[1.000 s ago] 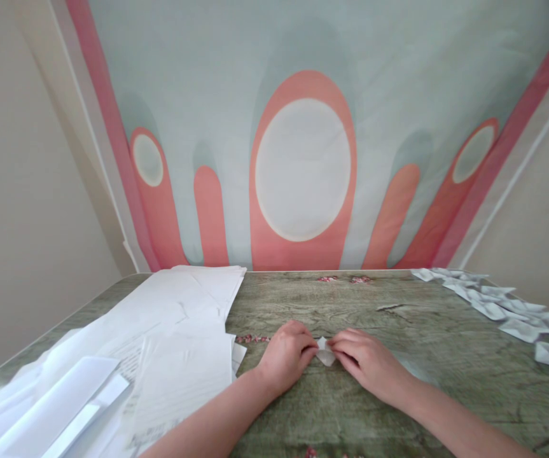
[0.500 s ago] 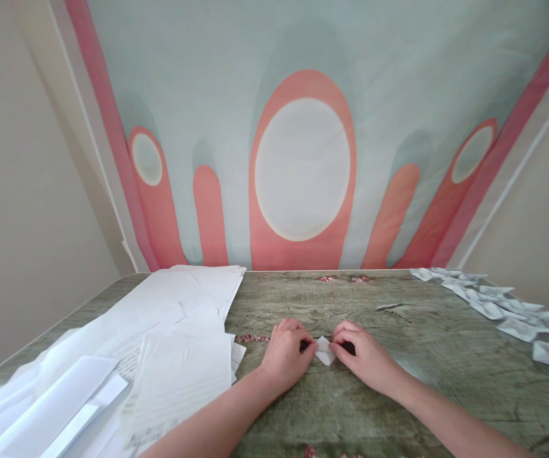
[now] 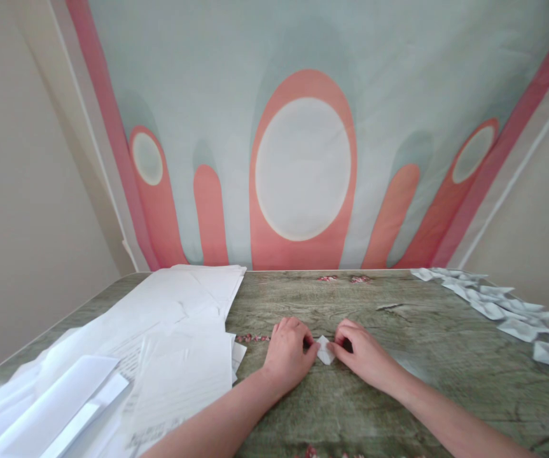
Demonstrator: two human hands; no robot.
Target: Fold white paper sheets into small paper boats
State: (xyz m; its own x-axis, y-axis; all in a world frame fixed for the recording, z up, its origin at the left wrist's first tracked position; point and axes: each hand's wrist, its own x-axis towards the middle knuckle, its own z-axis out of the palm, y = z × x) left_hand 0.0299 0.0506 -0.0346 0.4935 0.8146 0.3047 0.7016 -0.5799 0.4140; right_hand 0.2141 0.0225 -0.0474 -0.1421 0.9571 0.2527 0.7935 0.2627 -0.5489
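A small white piece of folded paper (image 3: 324, 352) lies on the wood-patterned table between my hands, one corner pointing toward me. My left hand (image 3: 289, 355) is at its left side, with thumb and fingers curled closed on that edge. From the other side my right hand (image 3: 359, 353) reaches in, its thumb and curled fingers at the paper's right edge. The fingertips hide both side corners of the paper.
Stacked white sheets (image 3: 159, 305), some printed, cover the left of the table (image 3: 350, 420). Folded paper strips (image 3: 57, 407) lie on top of them. Several folded paper pieces (image 3: 517, 308) form a row along the right edge. A patterned backdrop (image 3: 226, 57) rises behind.
Both hands have shifted very slightly at the folded paper, the right fingers lifting a little away from its top edge. Everything else stays where it was.
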